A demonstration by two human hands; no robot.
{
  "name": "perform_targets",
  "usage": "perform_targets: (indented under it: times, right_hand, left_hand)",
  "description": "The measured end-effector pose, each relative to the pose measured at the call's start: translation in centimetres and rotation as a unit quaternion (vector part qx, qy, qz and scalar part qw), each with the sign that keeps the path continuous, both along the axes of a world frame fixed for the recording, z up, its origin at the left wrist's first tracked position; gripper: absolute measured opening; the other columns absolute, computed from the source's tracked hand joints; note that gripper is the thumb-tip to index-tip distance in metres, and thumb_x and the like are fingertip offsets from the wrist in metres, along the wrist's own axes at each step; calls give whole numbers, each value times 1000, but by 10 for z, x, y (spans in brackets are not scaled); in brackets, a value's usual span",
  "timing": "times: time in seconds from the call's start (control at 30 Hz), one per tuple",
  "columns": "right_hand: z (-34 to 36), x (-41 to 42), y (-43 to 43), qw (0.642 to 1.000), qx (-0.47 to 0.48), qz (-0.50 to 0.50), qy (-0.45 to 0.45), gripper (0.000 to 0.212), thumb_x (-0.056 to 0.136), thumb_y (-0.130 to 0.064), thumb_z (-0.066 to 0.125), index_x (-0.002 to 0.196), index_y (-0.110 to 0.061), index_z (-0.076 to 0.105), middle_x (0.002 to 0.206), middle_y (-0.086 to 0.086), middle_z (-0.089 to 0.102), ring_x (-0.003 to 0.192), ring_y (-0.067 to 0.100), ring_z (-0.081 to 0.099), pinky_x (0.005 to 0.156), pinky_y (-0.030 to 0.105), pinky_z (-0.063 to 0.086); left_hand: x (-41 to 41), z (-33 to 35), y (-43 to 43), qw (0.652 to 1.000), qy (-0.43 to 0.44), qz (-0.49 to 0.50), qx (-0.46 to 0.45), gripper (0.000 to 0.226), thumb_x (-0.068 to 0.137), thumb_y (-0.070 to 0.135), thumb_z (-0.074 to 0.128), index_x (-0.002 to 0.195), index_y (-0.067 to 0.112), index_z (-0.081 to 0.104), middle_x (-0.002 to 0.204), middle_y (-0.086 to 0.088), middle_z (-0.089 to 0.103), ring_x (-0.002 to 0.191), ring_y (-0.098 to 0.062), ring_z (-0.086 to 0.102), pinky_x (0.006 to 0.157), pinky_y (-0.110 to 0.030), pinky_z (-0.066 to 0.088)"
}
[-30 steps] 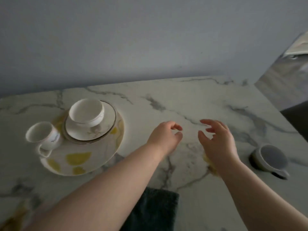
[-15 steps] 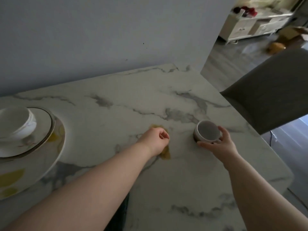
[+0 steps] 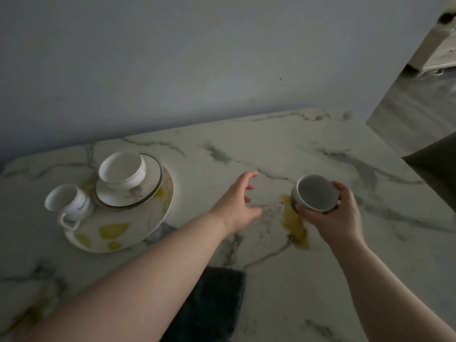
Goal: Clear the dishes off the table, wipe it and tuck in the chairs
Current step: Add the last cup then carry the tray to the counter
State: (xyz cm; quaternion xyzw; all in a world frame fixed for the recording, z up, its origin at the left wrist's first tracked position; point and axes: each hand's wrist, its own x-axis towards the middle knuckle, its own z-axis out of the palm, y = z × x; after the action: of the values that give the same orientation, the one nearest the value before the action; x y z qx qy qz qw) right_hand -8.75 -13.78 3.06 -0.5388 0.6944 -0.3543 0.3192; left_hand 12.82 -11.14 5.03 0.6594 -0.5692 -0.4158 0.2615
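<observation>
My right hand [image 3: 333,215] grips a small grey cup [image 3: 315,192] and holds it just above the marble table [image 3: 271,149]. My left hand [image 3: 238,202] hovers over the table's middle with fingers spread, holding nothing. To the left, a large plate with yellow patches [image 3: 116,230] carries a smaller rimmed plate [image 3: 153,178]. A white bowl [image 3: 122,170] sits on that smaller plate, and a white mug [image 3: 69,201] stands on the large plate's left edge. A yellow-brown spill [image 3: 294,223] lies on the table under the cup.
A dark cloth [image 3: 212,304] lies at the table's near edge between my forearms. A dark chair back [image 3: 434,166] stands at the right edge. A grey wall runs behind the table, and another yellowish stain [image 3: 32,312] marks the near left.
My right hand has closed on the grey cup and lifted it off the table toward the left. My left hand has opened from a curl. The view has swung back left.
</observation>
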Motion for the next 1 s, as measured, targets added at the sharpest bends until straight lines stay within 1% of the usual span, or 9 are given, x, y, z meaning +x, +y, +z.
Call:
perform_targets:
  times: [0.07, 0.13, 0.3, 0.4, 0.57, 0.67, 0.8, 0.93, 1.0]
  right_hand:
    - [7, 59, 8, 993, -18, 116, -14, 86, 46, -46, 90, 120, -36, 47, 114, -7, 59, 100, 17, 60, 82, 36, 51]
    - [13, 114, 19, 976, -6, 215, -28, 85, 47, -49, 88, 119, -39, 45, 113, -12, 58, 98, 11, 58, 78, 32, 50]
    - [20, 226, 48, 927, 28, 371, -45, 85, 48, -48, 89, 122, -37, 46, 107, -16, 59, 97, 9, 60, 77, 29, 50]
    - [11, 280, 68, 898, 59, 434, -34, 96, 47, -48, 89, 129, -31, 44, 115, -11, 61, 103, 14, 61, 85, 36, 52]
    - [-2, 343, 88, 863, 75, 498, -32, 82, 51, -38, 89, 122, -23, 52, 110, -8, 60, 105, 14, 60, 87, 35, 53]
    - [-10, 361, 88, 858, 77, 508, -4, 81, 57, -36, 87, 128, -24, 49, 107, -10, 44, 114, 16, 50, 92, 29, 47]
    - [-28, 378, 87, 860, 105, 499, 26, 84, 52, -45, 87, 125, -30, 49, 111, -7, 49, 106, 14, 54, 56, 7, 41]
    - [-39, 390, 89, 870, 86, 485, 31, 90, 43, -51, 85, 124, -30, 49, 114, -8, 54, 108, 15, 54, 77, 33, 57]
    - [-42, 391, 91, 875, 106, 472, 8, 95, 42, -48, 85, 126, -28, 46, 117, -7, 52, 108, 14, 53, 73, 36, 60]
  left_hand:
    - [31, 4, 16, 1000, -2, 17, -18, 98, 76, 18, 79, 151, 33, 16, 138, 5, 39, 116, -12, 48, 94, -24, 40]
    - [63, 6, 35, 998, -5, 46, -36, 107, 68, 23, 85, 151, 32, 18, 140, 7, 42, 122, -9, 46, 100, -26, 40]
    - [150, -5, 96, 975, 3, 208, -77, 84, 57, 12, 91, 129, 26, 49, 118, 11, 61, 107, -6, 59, 82, -5, 43]
    - [193, -23, 134, 953, -6, 292, -78, 82, 56, 13, 92, 124, 30, 50, 115, 13, 61, 106, -9, 60, 82, -13, 47]
    - [232, -47, 171, 921, 0, 382, -75, 92, 42, 41, 89, 122, 20, 48, 115, 9, 63, 105, -16, 63, 87, -40, 54]
    - [247, -56, 171, 914, -9, 399, -70, 89, 41, 41, 87, 121, 24, 53, 113, 9, 65, 102, -12, 63, 86, -41, 55]
    - [259, -73, 167, 912, -64, 403, -39, 84, 40, 42, 86, 117, 39, 54, 109, 17, 67, 102, -12, 64, 85, -44, 55]
    - [262, -69, 168, 904, -114, 411, 11, 88, 40, 49, 84, 119, 42, 45, 110, 17, 66, 101, -17, 65, 84, -43, 54]
    - [264, -67, 166, 901, -142, 409, 23, 87, 47, 43, 87, 121, 37, 44, 111, 13, 66, 99, -19, 64, 82, -42, 53]
